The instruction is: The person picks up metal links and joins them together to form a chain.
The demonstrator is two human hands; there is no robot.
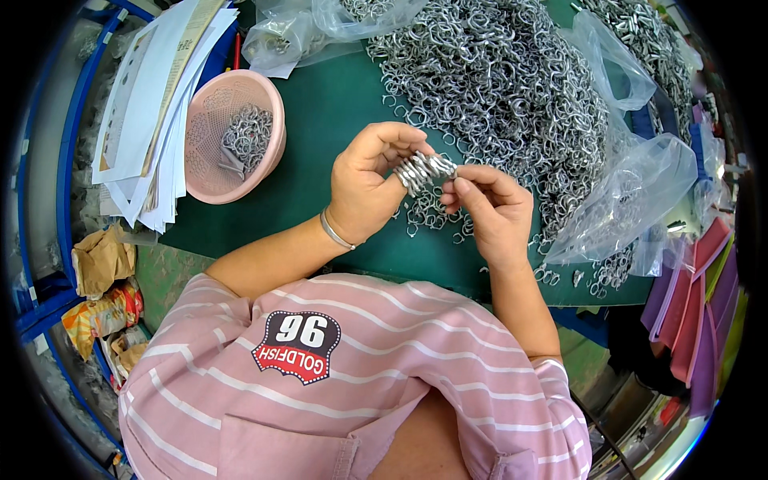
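Note:
A row of silver metal rings (424, 173), packed side by side, is held between my two hands above the green table. My left hand (366, 178) grips the row's left end, its fingers curled over the far side. At the other end, my right hand (494, 210) pinches with thumb and fingertips; whether a single ring is in that pinch is hidden. Loose rings (428, 212) lie on the table just below the held row. Beyond my hands spreads a large heap of similar metal rings (496, 88).
To the left, a pink plastic basket (274, 152) holds more rings, beside stacked papers (152, 104). Clear plastic bags (632, 196) lie right of the heap. More metal parts (640, 40) are piled at the far right. The green table (320, 104) has its near edge by my body.

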